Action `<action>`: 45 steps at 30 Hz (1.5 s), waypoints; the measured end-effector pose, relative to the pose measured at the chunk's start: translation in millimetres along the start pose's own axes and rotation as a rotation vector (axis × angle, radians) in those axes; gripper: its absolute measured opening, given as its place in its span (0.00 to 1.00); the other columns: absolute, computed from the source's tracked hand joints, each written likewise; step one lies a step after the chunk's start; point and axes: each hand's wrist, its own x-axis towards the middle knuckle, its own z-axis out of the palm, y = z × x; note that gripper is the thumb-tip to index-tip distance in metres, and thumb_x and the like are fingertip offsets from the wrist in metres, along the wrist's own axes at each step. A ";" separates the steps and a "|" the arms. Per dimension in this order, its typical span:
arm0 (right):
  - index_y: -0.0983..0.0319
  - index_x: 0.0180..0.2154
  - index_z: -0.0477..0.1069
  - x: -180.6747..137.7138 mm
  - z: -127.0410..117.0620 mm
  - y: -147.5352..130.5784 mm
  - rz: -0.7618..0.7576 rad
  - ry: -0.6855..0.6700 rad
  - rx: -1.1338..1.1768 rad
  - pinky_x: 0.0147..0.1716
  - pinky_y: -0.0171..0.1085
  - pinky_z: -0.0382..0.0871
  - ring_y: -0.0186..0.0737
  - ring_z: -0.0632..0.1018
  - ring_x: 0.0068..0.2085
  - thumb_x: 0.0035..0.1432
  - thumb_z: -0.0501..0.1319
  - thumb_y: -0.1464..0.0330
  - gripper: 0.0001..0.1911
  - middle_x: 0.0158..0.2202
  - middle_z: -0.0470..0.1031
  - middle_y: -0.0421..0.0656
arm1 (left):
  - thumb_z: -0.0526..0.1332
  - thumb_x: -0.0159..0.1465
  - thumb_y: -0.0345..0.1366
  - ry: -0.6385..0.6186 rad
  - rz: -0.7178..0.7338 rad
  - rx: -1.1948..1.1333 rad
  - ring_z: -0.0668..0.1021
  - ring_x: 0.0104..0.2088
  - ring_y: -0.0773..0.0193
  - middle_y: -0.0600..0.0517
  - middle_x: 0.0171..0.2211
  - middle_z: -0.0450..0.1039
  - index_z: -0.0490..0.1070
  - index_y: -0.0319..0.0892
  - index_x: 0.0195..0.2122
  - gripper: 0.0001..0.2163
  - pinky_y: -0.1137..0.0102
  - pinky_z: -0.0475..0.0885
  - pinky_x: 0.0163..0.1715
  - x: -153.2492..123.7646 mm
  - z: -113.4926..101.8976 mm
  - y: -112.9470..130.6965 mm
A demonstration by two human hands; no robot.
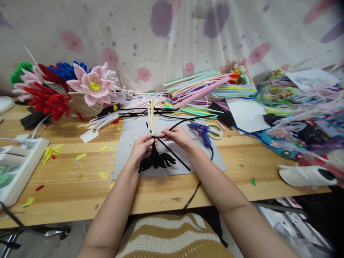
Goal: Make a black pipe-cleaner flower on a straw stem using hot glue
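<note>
My left hand is closed round the neck of a black pipe-cleaner flower, whose petals hang downward above the grey mat. A yellow pipe cleaner stands upright from that neck, with a pale pink one beside it. My right hand pinches a long black pipe cleaner where it crosses the neck. Another black length slants down to the right from the same spot. Both hands almost meet at the joint, and the fingers partly hide it.
Right of my hands lies a blue glue gun, its cord running to the table edge, with white-handled scissors beside it. Bundled pipe cleaners are heaped at the back. Finished flowers stand back left; a power strip lies left.
</note>
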 end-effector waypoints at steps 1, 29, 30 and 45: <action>0.66 0.27 0.72 1.0 -0.6 2.6 0.012 0.005 0.015 0.29 0.31 0.70 0.32 0.76 0.28 0.37 0.68 0.63 0.15 0.25 0.76 0.41 | 0.65 0.46 0.26 -0.008 0.011 -0.002 0.75 0.22 0.68 0.52 0.23 0.73 0.70 0.37 0.29 0.09 0.72 0.73 0.22 -0.5 -0.4 0.7; 0.68 0.24 0.70 8.4 19.9 1.0 0.153 0.012 0.107 0.26 0.27 0.67 0.27 0.73 0.22 0.46 0.61 0.77 0.01 0.20 0.73 0.41 | 0.67 0.48 0.39 -0.161 0.186 -0.146 0.69 0.16 0.74 0.55 0.16 0.68 0.71 0.37 0.25 0.10 0.77 0.67 0.17 -14.3 12.9 -4.0; 0.68 0.24 0.69 9.8 21.9 -0.2 0.167 -0.014 0.116 0.26 0.27 0.67 0.27 0.73 0.22 0.46 0.60 0.78 0.02 0.19 0.72 0.40 | 0.67 0.49 0.38 -0.179 0.154 -0.158 0.69 0.15 0.75 0.56 0.16 0.67 0.71 0.37 0.25 0.09 0.78 0.67 0.16 -15.3 14.1 -3.7; 0.62 0.36 0.70 -7.5 26.8 -8.5 0.192 -0.202 0.004 0.30 0.29 0.67 0.29 0.75 0.29 0.57 0.53 0.64 0.11 0.28 0.74 0.40 | 0.68 0.45 0.40 -0.014 0.302 -0.034 0.76 0.27 0.66 0.50 0.26 0.77 0.76 0.39 0.29 0.12 0.72 0.69 0.28 -11.3 20.4 -0.8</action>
